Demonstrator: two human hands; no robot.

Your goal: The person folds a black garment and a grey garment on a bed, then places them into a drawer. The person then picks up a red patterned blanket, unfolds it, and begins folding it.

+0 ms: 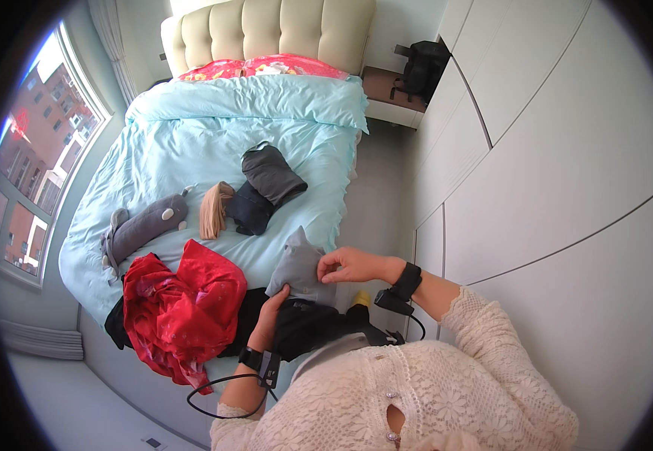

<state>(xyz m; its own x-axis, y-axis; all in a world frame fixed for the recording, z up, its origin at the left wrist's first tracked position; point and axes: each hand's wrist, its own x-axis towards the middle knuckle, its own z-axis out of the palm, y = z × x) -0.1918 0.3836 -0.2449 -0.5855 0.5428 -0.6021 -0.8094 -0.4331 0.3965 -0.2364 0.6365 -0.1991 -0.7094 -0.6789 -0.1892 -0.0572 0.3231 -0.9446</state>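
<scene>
A grey cloth item [298, 268], folded or bunched to a point at its top, is held in front of me near the bed's right edge. My left hand [273, 310] grips its lower left side, thumb on top. At its right side is my right hand [351, 266], fingers curled against the fabric; whether they pinch it is unclear. Black clothing [309, 327] lies just below the grey cloth. To the left is a crumpled red patterned cloth [185, 310]. Farther up the bed lie a rolled dark grey garment [273, 175], a dark navy garment [250, 207] and a folded tan garment [215, 211].
A long grey plush toy [148, 225] rests on the light blue duvet [219, 146], left of the garments. Red pillows [298, 66] stand by the padded headboard [273, 28]. White wardrobe doors [529, 169] run along the right, with a black backpack [421, 69] on a bedside cabinet [391, 96].
</scene>
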